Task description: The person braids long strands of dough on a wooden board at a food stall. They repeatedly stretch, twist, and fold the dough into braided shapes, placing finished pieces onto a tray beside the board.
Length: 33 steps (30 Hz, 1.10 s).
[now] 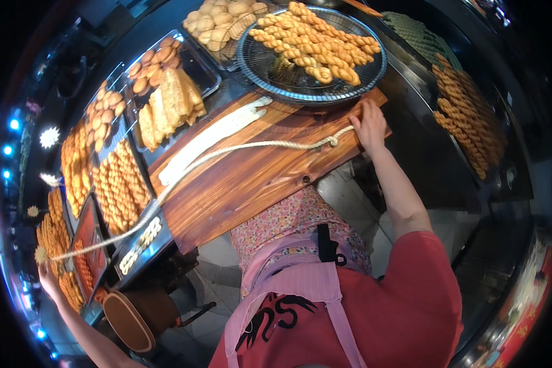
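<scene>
A long, thin, twisted dough rope (pixel 257 144) stretches from one of my hands to the other, over the wooden board (pixel 230 193) and past its left edge. Out at the far left, my left hand (pixel 49 279) holds one end above the trays. My right hand (pixel 371 126) has the other end at the right side of the board, below the round wire rack. Close to the right hand the rope has a small knotted lump. A flat, pale strip of dough (pixel 211 142) lies along the board behind the rope.
Fried dough twists (pixel 317 46) fill a round wire rack (pixel 313 96) at the back. Trays of fried dough sticks (pixel 170 103), round pastries (pixel 225 18) and more twists (pixel 122 184) line the left. Further twists (pixel 464 119) lie right. A brown bin (pixel 138 317) stands below left.
</scene>
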Each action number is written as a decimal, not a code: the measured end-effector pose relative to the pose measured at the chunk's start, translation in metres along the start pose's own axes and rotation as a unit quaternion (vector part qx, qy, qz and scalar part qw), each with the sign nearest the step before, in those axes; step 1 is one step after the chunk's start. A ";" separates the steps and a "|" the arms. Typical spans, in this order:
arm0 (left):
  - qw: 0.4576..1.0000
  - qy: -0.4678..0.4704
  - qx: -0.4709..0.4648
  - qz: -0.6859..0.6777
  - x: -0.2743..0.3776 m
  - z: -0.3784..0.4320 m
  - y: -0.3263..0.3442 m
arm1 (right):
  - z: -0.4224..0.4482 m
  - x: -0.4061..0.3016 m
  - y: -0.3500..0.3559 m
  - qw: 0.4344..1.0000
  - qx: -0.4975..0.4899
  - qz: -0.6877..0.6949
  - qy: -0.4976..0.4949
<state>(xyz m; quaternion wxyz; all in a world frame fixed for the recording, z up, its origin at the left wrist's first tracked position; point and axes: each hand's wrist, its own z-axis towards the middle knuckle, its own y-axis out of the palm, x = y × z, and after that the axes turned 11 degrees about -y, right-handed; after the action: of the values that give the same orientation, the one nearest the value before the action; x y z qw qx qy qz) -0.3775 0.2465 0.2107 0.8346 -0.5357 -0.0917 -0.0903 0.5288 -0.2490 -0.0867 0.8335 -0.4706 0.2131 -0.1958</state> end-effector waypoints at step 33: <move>0.965 -0.118 -0.027 0.231 -0.063 -0.116 -0.004 | -0.063 0.005 -0.024 0.982 -0.001 0.177 -0.067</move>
<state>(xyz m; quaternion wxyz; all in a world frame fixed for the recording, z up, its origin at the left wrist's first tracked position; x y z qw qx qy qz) -0.4329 0.1430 0.1512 0.8014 -0.5715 -0.0604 0.1662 0.4959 -0.3075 -0.0965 0.8669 -0.4383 0.2372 -0.0132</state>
